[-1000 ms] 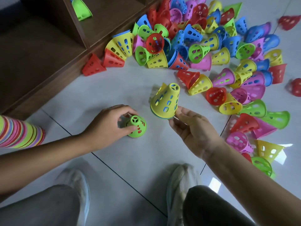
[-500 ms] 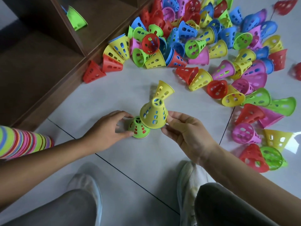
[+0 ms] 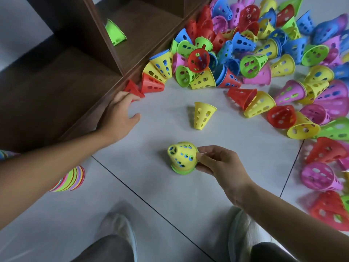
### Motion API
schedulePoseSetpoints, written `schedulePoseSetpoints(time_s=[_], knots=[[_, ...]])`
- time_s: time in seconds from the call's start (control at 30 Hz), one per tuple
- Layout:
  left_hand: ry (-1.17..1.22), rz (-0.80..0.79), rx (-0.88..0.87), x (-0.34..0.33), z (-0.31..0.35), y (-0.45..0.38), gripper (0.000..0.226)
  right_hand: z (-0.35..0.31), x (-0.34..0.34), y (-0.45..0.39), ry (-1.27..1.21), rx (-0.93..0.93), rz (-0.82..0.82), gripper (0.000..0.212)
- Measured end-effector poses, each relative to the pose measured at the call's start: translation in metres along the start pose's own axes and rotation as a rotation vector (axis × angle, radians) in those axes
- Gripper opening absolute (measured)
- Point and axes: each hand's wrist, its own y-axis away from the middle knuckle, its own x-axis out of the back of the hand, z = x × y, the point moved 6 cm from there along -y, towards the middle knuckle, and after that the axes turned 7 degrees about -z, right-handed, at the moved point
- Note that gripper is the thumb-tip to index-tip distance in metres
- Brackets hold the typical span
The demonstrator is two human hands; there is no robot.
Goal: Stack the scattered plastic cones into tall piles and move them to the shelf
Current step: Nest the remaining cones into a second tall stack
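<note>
Most of the job is still ahead, by the look of it: dozens of loose cones (image 3: 251,65) in red, yellow, green, blue and pink lie scattered across the upper right of the frame and down its right edge, unstacked. Near the lower middle, the right hand (image 3: 217,163) pinches a small starter stack (image 3: 182,157), a yellow cone seated over a green one with blue showing through the holes, standing on the floor tiles (image 3: 236,148). A single yellow cone (image 3: 203,115) lies on its side just above it, apart from the heap. The left hand (image 3: 120,114) reaches toward the upper left with fingers spread and holding nothing, its fingertips at a red cone (image 3: 133,88) resting against the shelf (image 3: 62,76) edge. One tall multicoloured pile (image 3: 70,179) shows partly behind the left forearm, at the left edge. Inside the shelf, only one green cone (image 3: 114,33) is visible.
</note>
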Motion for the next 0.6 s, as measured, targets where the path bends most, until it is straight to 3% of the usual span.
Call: schedulePoseSetpoints(time_s=[0.27,0.6], knots=[[-0.087,-0.052,-0.076,0.009,-0.002,-0.046,0.050,0.008,0.003,-0.012,0.097,-0.076,0.020,0.006],[-0.224,-0.132,-0.076,0.013,-0.006,-0.069,0.024,-0.007,0.012,-0.037,0.432,-0.112,-0.023,0.007]])
